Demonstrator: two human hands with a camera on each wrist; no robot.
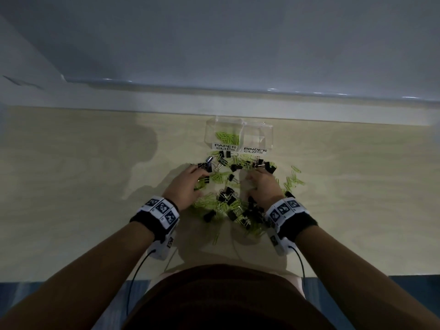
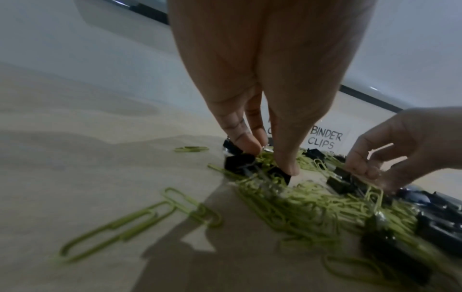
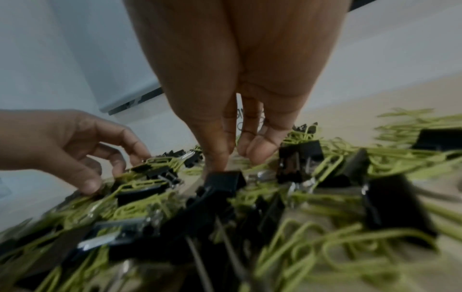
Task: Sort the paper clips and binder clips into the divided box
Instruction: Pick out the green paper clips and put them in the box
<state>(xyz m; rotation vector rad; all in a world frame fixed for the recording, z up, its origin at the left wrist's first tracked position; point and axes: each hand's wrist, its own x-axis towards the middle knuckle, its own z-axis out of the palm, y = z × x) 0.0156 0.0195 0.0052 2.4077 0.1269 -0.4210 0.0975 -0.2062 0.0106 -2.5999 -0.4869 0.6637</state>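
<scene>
Pale wood table [image 1: 71,186] — white wall [image 1: 214,32] behind, blue floor [image 1: 416,294].

1. The right hand [image 3: 237,89] points down, fingertips [image 3: 260,152] among the pile.
2. Green paper clips [image 3: 325,241] and black binder clips [image 3: 222,181] lie tangled together.
3. The left hand [image 3: 62,142] reaches in, fingers curled, touching clips.

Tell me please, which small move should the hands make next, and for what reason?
Probably the left hand should close on the black binder clip under its fingertips and carry it to the BINDER CLIPS compartment. That side looks empty, while the PAPER CLIPS compartment already holds green clips, and many black clips lie in the pile.
</scene>
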